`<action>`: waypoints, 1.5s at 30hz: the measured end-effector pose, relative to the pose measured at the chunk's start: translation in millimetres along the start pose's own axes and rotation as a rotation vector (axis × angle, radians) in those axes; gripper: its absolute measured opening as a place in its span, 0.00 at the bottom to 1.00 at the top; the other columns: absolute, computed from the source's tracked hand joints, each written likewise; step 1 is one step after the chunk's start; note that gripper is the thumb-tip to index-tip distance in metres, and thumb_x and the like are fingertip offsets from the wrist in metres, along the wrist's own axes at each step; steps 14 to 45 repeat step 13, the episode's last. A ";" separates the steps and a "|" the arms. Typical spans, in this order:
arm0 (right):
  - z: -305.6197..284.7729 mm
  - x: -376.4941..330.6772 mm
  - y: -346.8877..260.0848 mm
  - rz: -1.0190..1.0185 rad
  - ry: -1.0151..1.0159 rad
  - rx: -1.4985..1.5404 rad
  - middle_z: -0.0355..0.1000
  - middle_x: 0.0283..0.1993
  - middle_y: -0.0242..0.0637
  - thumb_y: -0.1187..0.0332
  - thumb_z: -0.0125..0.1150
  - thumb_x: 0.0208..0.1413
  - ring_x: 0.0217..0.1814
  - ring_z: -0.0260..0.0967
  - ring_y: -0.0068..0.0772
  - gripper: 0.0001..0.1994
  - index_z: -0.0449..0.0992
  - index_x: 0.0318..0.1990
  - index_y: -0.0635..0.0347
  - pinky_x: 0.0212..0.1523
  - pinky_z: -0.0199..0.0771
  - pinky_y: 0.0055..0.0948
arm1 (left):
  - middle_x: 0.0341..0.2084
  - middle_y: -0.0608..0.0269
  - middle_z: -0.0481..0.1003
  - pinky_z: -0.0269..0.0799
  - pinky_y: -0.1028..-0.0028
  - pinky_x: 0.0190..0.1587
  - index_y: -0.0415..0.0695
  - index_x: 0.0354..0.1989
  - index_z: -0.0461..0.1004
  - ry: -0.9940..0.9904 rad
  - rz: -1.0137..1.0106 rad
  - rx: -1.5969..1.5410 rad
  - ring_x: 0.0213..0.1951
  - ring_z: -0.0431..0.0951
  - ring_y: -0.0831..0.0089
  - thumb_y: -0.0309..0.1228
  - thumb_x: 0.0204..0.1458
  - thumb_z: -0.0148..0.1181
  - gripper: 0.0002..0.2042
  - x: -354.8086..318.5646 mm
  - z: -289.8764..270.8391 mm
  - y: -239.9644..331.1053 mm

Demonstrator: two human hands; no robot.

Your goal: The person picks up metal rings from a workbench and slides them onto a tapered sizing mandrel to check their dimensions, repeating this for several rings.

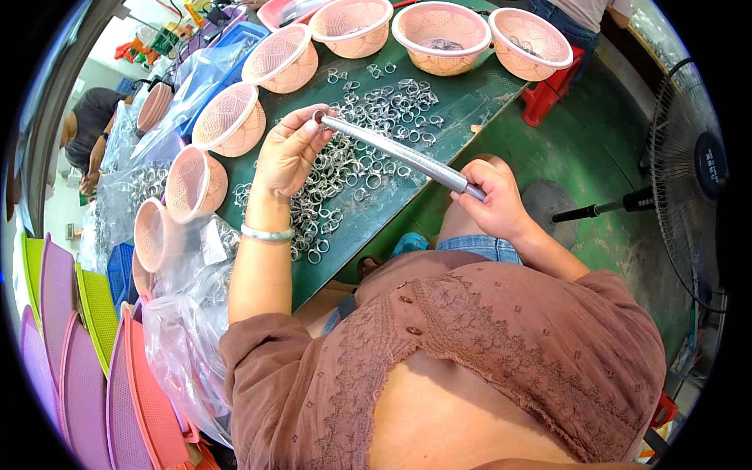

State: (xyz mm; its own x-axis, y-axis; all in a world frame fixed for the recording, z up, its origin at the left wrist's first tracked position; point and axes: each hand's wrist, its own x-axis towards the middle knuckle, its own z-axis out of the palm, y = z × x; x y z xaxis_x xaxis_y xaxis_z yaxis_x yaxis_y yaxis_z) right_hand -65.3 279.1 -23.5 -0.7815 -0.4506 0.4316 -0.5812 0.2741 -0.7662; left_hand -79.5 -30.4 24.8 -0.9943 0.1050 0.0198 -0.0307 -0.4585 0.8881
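Green bench [462, 106]: long tapered grey rod [399, 153]

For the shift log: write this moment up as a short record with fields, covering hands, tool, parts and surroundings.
Left hand: left hand pinches a small metal ring at the tip of the rod
Right hand: right hand grips the lower end of the tapered metal rod
Rod: slanted above the table, narrow end up
Parts: heap of metal rings on the green table
Containers: pink baskets along the table's far and left edges
Surroundings: standing fan at right; plastic bags at left
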 end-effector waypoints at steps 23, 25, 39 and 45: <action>24.8 16.1 -17.8 -0.094 0.083 -0.115 0.65 0.29 0.41 0.77 0.59 0.40 0.28 0.68 0.40 0.07 0.66 0.28 0.62 0.27 0.67 0.34 | 0.44 0.49 0.70 0.64 0.62 0.54 0.37 0.50 0.66 -0.062 0.074 -0.063 0.49 0.69 0.59 0.24 0.51 0.53 0.17 -34.0 45.5 -56.2; 24.8 16.1 -17.8 -0.094 0.083 -0.115 0.65 0.29 0.41 0.77 0.59 0.40 0.28 0.68 0.40 0.07 0.66 0.28 0.62 0.27 0.67 0.34 | 0.44 0.49 0.70 0.64 0.62 0.54 0.37 0.50 0.66 -0.062 0.074 -0.063 0.49 0.69 0.59 0.24 0.51 0.53 0.17 -34.0 45.5 -56.2; 24.8 16.1 -17.8 -0.094 0.083 -0.115 0.65 0.29 0.41 0.77 0.59 0.40 0.28 0.68 0.40 0.07 0.66 0.28 0.62 0.27 0.67 0.34 | 0.44 0.49 0.70 0.64 0.62 0.54 0.37 0.50 0.66 -0.062 0.074 -0.063 0.49 0.69 0.59 0.24 0.51 0.53 0.17 -34.0 45.5 -56.2; 24.8 16.1 -17.8 -0.094 0.083 -0.115 0.65 0.29 0.41 0.77 0.59 0.40 0.28 0.68 0.40 0.07 0.66 0.28 0.62 0.27 0.67 0.34 | 0.44 0.49 0.70 0.64 0.62 0.54 0.37 0.50 0.66 -0.062 0.074 -0.063 0.49 0.69 0.59 0.24 0.51 0.53 0.17 -34.0 45.5 -56.2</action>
